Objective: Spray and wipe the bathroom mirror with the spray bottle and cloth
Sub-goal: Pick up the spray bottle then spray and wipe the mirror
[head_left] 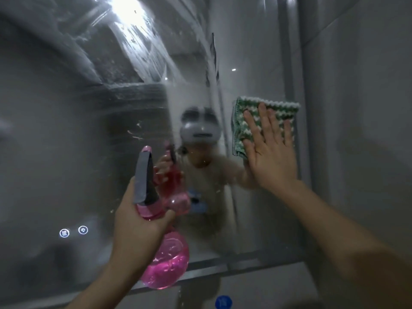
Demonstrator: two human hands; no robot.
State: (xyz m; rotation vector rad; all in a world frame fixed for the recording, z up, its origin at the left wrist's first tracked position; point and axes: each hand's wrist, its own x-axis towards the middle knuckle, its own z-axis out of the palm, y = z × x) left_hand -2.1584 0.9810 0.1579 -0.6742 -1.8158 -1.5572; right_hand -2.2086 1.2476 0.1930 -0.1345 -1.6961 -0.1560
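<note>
The left hand grips the neck of the pink bottle, held upright just before the mirror, nozzle toward the glass. The right hand, fingers straight and spread, presses the green-and-white cloth flat against the mirror near its right edge. Wet streaks cross the upper glass. Two lit icons glow at lower left.
</note>
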